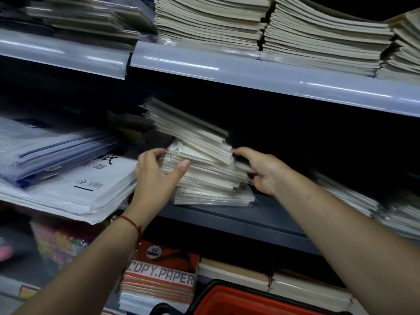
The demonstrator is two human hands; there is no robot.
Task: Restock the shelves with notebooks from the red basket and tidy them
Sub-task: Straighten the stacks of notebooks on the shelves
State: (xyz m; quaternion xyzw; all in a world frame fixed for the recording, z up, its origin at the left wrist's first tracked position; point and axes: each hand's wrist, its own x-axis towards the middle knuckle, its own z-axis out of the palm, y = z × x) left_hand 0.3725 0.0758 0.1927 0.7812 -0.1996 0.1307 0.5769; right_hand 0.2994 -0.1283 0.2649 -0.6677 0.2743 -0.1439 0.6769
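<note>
Both hands clasp a crooked stack of notebooks (200,160) on the grey middle shelf (238,214) — left hand (156,176) at 9 o'clock, right hand (261,171) at 3 o'clock. Cream paper edges, glossy plastic sleeves. The red basket (238,301) — smooth plastic rim — sits at 6 o'clock.

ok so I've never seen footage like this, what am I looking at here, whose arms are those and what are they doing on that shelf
One picture, from a camera worn on a person's head, looking forward and down at store shelves. The arms are that person's own. The left hand and right hand grip either side of an uneven stack of wrapped notebooks on the middle shelf. The upper shelf holds more notebook piles. Below are a copy paper pack and the rim of the red basket.
</note>
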